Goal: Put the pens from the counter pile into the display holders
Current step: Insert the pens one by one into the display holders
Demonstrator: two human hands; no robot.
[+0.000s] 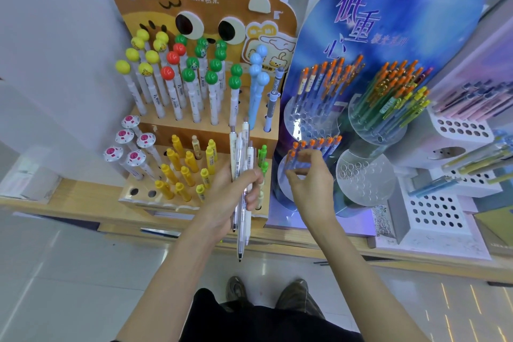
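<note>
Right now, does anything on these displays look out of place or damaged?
A lone tan pen stands among the yellow pens in the cat display's lower tier, seemingly misfiled. Nothing looks spilled or broken.

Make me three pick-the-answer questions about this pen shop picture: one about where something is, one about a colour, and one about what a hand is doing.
1. Where is the right hand?
A. Inside a pocket
B. At the clear round holder with orange-topped pens
C. On the floor

2. What colour are the ball tops at the far left of the cat stand?
A. Yellow
B. Purple
C. Black

3. What is the left hand doing?
A. Lying flat and empty
B. Pointing up
C. Gripping a bundle of pens

Answers:
1 B: the right hand reaches in among the orange-topped pens in that holder.
2 A: those ball tops are plainly yellow.
3 C: the left hand's fingers curl round the bundle of pens.
</note>
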